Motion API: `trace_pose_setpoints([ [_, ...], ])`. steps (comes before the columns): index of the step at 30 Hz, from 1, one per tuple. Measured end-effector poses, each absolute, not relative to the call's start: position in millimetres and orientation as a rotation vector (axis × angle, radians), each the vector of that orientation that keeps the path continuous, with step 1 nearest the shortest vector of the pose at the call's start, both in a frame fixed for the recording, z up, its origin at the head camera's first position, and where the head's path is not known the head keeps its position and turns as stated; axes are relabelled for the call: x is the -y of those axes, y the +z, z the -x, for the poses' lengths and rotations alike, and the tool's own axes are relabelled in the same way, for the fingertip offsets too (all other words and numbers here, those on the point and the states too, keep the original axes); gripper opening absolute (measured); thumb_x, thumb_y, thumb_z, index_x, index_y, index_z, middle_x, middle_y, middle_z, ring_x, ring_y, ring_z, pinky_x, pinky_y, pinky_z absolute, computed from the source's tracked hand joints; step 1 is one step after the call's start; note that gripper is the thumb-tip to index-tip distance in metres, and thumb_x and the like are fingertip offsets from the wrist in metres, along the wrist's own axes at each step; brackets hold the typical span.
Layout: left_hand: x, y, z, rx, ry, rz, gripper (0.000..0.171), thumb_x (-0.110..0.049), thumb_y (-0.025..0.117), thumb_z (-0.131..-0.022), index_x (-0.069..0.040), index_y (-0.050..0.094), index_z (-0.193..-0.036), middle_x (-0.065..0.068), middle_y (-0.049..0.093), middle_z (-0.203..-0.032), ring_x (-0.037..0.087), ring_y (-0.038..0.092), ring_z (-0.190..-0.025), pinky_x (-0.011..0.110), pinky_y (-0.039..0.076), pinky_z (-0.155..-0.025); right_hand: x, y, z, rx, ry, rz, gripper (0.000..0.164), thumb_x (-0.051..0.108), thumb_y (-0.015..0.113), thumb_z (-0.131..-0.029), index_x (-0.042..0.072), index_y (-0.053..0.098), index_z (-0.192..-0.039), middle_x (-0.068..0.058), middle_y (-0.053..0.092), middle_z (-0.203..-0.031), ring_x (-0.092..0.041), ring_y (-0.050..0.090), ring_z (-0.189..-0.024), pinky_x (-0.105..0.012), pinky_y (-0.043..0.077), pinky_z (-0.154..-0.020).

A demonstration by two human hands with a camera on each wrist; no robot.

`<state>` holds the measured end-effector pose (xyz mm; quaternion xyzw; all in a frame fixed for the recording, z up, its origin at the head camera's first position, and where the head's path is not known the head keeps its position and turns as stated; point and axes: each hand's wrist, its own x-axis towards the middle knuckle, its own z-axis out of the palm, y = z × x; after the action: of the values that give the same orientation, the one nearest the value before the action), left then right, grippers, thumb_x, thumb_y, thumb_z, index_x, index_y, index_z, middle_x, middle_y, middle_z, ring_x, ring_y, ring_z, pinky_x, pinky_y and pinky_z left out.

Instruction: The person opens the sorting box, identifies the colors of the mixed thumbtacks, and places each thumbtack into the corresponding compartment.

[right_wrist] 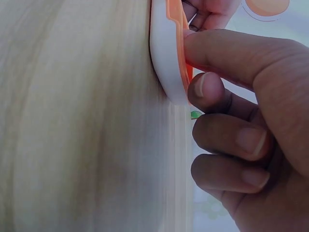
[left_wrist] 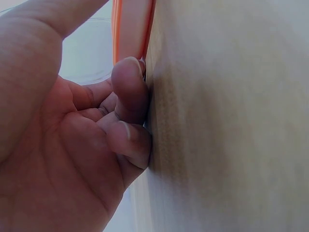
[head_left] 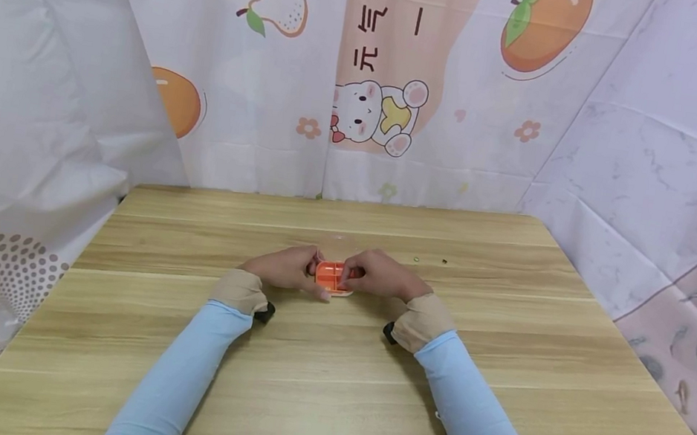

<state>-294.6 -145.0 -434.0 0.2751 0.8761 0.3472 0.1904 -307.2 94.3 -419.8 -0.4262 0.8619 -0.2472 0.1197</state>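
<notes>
A small pill box (head_left: 328, 276) with orange compartments and a white outer shell sits on the table between both hands, its clear lid (head_left: 336, 247) raised at the far side. My left hand (head_left: 295, 270) holds the box's left side, thumb along the near edge and fingers curled behind. In the left wrist view, curled fingers (left_wrist: 129, 89) lie against the tabletop by the box. My right hand (head_left: 380, 275) reaches into the right compartments with thumb and forefinger, its other fingers (right_wrist: 229, 137) curled outside the rim. I cannot tell whether those fingertips pinch something.
Two tiny items lie on the wooden table (head_left: 323, 387) right of the box: a pale ring-like one (head_left: 416, 259) and a dark one (head_left: 445, 262). Patterned curtains (head_left: 260, 84) hang behind the table's far edge and along both sides.
</notes>
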Motion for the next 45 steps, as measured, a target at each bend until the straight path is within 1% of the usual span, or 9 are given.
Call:
trace_pose_setpoints([
  [7,144,-433,295,-2.469,0.952,-0.805,0.062,-0.046,0.082,-0.074,-0.009,0.053,-0.113,0.002,0.061,-0.097,0.013,0.05,-0.08,0.025,0.043,-0.069,-97,-423,310,-2.517,-0.745,1.255,0.006,0.022,0.068,-0.092,0.019,0.07,-0.086,0.007,0.057,-0.071,-0.007,0.046,-0.062,-0.022,0.038,-0.058],
  [12,144,-434,295,-2.475,0.948,-0.802,0.061,-0.046,0.082,-0.073,-0.009,0.053,-0.112,0.001,0.061,-0.096,0.013,0.049,-0.08,0.025,0.042,-0.068,-99,-424,312,-2.537,-0.779,1.204,0.007,0.022,0.067,-0.092,0.021,0.07,-0.086,0.007,0.059,-0.072,-0.009,0.049,-0.063,-0.023,0.041,-0.058],
  [17,144,-435,295,-2.478,0.948,-0.795,0.062,-0.047,0.082,-0.073,-0.009,0.052,-0.111,0.001,0.061,-0.096,0.013,0.049,-0.08,0.026,0.043,-0.069,-103,-423,314,-2.59,-0.809,1.148,0.006,0.021,0.065,-0.093,0.021,0.069,-0.088,0.006,0.06,-0.074,-0.01,0.052,-0.066,-0.024,0.043,-0.059],
  [22,144,-435,296,-2.482,0.947,-0.793,0.063,-0.048,0.082,-0.073,-0.009,0.052,-0.112,0.002,0.061,-0.095,0.013,0.05,-0.08,0.026,0.043,-0.069,-108,-422,316,-2.613,-0.861,1.118,0.005,0.02,0.066,-0.093,0.019,0.07,-0.091,0.005,0.061,-0.075,-0.012,0.053,-0.067,-0.026,0.043,-0.06],
  [26,144,-436,297,-2.484,0.947,-0.795,0.064,-0.048,0.082,-0.072,-0.009,0.052,-0.114,0.001,0.061,-0.096,0.013,0.049,-0.081,0.027,0.043,-0.071,-114,-422,319,-2.634,-0.874,1.057,0.006,0.023,0.067,-0.093,0.019,0.07,-0.091,0.004,0.061,-0.074,-0.014,0.053,-0.067,-0.027,0.043,-0.06],
  [33,145,-437,296,-2.491,0.946,-0.798,0.064,-0.048,0.082,-0.072,-0.01,0.052,-0.113,0.001,0.06,-0.094,0.013,0.049,-0.08,0.027,0.043,-0.07,-126,-426,325,-2.69,-0.887,0.959,0.006,0.025,0.069,-0.091,0.019,0.07,-0.09,0.003,0.061,-0.075,-0.015,0.054,-0.069,-0.029,0.044,-0.062],
  [38,146,-436,295,-2.502,0.937,-0.807,0.063,-0.048,0.082,-0.072,-0.01,0.053,-0.112,0.002,0.059,-0.094,0.014,0.048,-0.08,0.027,0.042,-0.07,-135,-429,329,-2.715,-0.894,0.889,0.006,0.024,0.067,-0.092,0.019,0.07,-0.091,0.002,0.061,-0.077,-0.016,0.053,-0.07,-0.029,0.043,-0.061],
  [45,146,-436,294,-2.499,0.948,-0.796,0.063,-0.047,0.083,-0.072,-0.01,0.052,-0.112,0.002,0.059,-0.096,0.014,0.047,-0.082,0.027,0.042,-0.071,-147,-426,331,-2.8,-0.92,0.756,0.008,0.025,0.066,-0.093,0.018,0.07,-0.091,0.001,0.06,-0.073,-0.016,0.052,-0.066,-0.03,0.042,-0.059],
])
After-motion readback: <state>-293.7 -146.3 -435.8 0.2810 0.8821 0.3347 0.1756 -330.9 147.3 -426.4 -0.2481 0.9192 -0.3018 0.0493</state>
